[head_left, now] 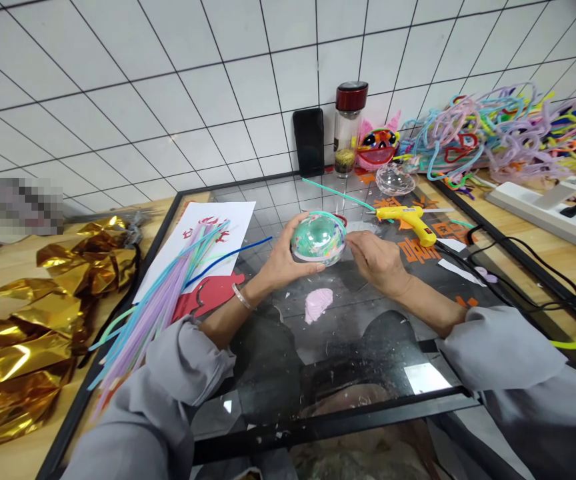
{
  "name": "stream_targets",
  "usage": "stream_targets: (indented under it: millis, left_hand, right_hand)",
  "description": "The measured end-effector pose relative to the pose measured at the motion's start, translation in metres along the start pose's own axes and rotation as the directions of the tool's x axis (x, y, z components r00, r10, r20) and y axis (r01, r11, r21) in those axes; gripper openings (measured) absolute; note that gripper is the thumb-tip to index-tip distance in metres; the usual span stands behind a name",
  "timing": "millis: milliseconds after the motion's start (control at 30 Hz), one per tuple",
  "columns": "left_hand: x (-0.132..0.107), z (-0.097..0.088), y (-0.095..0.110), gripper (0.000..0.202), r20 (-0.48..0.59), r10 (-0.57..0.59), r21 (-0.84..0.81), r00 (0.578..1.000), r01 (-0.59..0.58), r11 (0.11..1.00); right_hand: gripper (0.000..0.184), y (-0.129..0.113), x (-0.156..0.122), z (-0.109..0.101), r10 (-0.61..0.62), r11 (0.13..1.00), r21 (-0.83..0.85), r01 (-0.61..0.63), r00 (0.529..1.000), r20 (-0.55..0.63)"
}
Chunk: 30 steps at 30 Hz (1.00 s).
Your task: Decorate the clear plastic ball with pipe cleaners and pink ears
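Observation:
My left hand [284,259] is wrapped round a clear plastic dome [318,239] with green and multicoloured matter showing through it. A pale green strip follows its upper rim. At the dome's right edge, the fingers of my right hand [379,263] are pinched together. What they hold, if anything, is hidden. Below the dome, a flattened pale pink lump [319,305] lies on the dark glass tabletop [338,347]. A yellow glue gun [408,220] rests beyond my right hand, near a long green pipe cleaner [338,193].
Bundled pipe cleaners [168,293] lie over white paper [233,223] and a red cutout [213,297]. Gold foil [43,320] is at left. Along the back are a phone [309,141], glass bottle [347,133] and pink animal-face craft [378,143]. A power strip [543,213] and cables occupy the right.

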<state>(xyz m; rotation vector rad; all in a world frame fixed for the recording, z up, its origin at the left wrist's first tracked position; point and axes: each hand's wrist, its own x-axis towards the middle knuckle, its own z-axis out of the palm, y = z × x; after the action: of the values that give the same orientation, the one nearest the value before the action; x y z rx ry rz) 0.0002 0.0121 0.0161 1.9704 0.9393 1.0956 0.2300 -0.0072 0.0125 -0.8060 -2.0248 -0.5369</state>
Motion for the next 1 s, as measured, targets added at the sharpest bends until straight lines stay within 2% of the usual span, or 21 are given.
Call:
stream_targets:
  millis: [233, 367, 567, 767, 867, 1000]
  left_hand:
    - [0.0004, 0.0005, -0.0027, 0.102, -0.011, -0.027, -0.017, 1.0, 0.027, 0.999]
    - [0.0007, 0.0013, -0.0045, 0.105, -0.01, -0.042, -0.038, 0.999, 0.042, 0.998]
    - [0.0015, 0.0016, -0.0038, 0.105, -0.014, -0.035, -0.034, 0.999, 0.035, 0.999]
    - [0.0017, 0.0016, -0.0016, 0.105, -0.017, -0.047, -0.023, 0.999, 0.046, 0.999]
    - [0.0021, 0.0015, 0.0005, 0.103, -0.012, -0.033, -0.022, 0.999, 0.033, 0.999]
    - [0.0028, 0.0012, 0.0018, 0.101, -0.008, -0.01, -0.03, 1.0, 0.009, 1.0]
  right_hand:
    - [0.021, 0.0004, -0.0045, 0.0025, 0.094, 0.991, 0.09, -0.096, 0.995, 0.034]
    - [0.023, 0.003, -0.0078, 0.0043, 0.013, 1.0, 0.017, -0.013, 0.999, 0.044]
    - [0.024, 0.0076, -0.0088, 0.0044, -0.03, 0.993, -0.106, 0.046, 0.989, 0.147]
    - [0.021, 0.0048, -0.0025, 0.0037, -0.08, 0.984, -0.153, 0.091, 0.994, 0.079]
    - [0.018, 0.0027, -0.0011, 0.0048, -0.057, 0.988, -0.144, 0.063, 0.997, 0.047]
    - [0.02, 0.0013, -0.0021, 0.0064, 0.011, 0.993, -0.117, -0.002, 0.997, 0.077]
